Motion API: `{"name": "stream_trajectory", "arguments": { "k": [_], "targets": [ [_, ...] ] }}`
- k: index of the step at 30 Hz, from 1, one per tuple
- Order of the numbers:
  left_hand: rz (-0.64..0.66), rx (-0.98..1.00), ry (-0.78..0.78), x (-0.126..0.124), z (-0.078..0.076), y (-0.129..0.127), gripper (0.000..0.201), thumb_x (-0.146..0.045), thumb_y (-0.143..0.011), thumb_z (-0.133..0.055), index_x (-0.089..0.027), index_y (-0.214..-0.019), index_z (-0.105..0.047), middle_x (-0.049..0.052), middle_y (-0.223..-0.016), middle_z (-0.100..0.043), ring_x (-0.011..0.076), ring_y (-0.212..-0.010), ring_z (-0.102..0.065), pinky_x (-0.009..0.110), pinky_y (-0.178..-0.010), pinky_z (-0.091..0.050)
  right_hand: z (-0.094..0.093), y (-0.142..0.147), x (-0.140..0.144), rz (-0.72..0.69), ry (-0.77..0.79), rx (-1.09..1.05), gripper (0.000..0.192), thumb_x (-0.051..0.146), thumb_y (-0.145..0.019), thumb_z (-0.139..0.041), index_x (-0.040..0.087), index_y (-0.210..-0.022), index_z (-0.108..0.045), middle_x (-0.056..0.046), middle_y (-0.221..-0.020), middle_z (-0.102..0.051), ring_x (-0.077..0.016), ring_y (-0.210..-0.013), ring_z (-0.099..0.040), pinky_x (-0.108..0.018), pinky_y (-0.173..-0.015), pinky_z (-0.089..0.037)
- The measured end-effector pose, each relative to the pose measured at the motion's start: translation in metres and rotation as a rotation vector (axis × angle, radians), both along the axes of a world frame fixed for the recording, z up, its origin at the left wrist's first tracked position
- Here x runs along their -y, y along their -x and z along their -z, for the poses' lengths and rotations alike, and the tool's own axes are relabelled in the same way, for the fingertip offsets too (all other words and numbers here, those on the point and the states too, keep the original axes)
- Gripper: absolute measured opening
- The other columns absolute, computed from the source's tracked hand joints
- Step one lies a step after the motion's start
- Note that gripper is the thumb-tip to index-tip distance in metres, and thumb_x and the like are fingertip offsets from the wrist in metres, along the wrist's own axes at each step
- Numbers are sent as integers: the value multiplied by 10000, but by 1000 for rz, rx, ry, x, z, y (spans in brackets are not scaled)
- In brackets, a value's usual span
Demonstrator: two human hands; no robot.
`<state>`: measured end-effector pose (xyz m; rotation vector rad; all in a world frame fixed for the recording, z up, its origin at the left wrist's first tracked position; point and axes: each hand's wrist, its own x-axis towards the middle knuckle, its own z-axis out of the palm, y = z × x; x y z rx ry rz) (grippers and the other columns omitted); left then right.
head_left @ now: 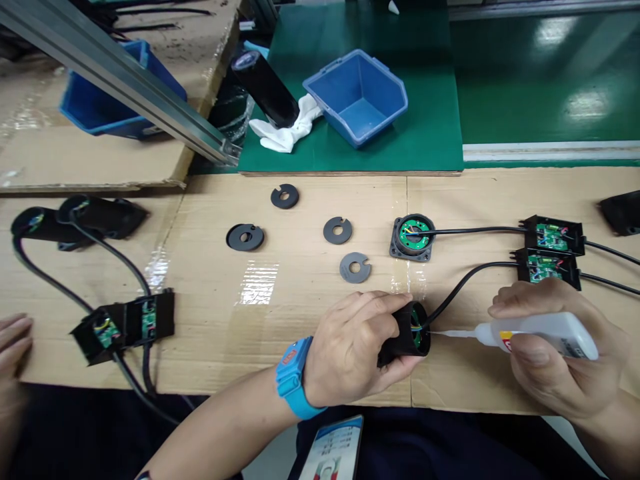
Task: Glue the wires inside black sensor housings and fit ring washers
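Holding black cylinder (403, 339), green board (417, 338) inside, translucent bottle (546, 328)

Far centre, on a green board (430, 100), a black cylinder (267, 90) touches a white cloth (280, 139) beside an open blue bin (367, 110). Far left, a slanting metal beam (125, 77) crosses before a second blue bin (83, 103).

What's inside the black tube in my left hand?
Inside the black tube, a green circuit board and thin wires show, with a black cable entering. Its wall and your left hand hide anything deeper.
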<state>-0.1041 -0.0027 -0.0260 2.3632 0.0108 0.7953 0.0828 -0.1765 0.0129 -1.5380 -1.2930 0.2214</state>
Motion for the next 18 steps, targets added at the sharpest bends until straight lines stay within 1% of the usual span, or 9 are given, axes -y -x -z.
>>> {"name": "stream_trajectory", "arguments": {
  "k": [3,5,7,11,18],
  "targets": [
    [10,-11,90,0,-1,-1,459,-300,-824,-824,-222,-1061,-439,183,-1084,-775,263,-934,-789,395,-756,-665,-2,0,-2,9,-8,52,165,258,-933,-722,204,-1085,-685,-33,-775,-675,-200,-646,-662,-341,-486,-527],
    [17,-18,134,1,-2,-1,475,-327,-827,-823,-225,-1075,-430,173,-1059,-776,272,-949,-792,402,-764,-670,-3,0,-4,19,-9,70,152,266,-944,-714,193,-1072,-681,-37,-770,-675,-199,-648,-668,-336,-492,-536],
    [19,-37,161,1,-3,-1,495,-339,-825,-824,-227,-1084,-417,164,-1046,-775,281,-959,-793,407,-769,-674,-5,0,-6,22,-18,81,144,276,-952,-708,188,-1061,-675,-32,-764,-674,-191,-638,-669,-324,-484,-537],
    [20,-93,211,2,-4,1,515,-341,-823,-819,-229,-1084,-390,166,-1056,-773,295,-963,-793,418,-762,-674,-8,1,-10,12,-3,106,126,319,-970,-691,214,-1035,-663,-5,-698,-649,-174,-563,-645,-300,-413,-497],
    [24,-162,279,3,-5,4,540,-385,-825,-819,-233,-1095,-377,165,-1095,-769,299,-981,-788,424,-779,-675,-13,2,-11,31,1,177,147,367,-987,-661,236,-1053,-661,-12,-670,-661,-191,-541,-656,-306,-404,-513]
  ]
}}
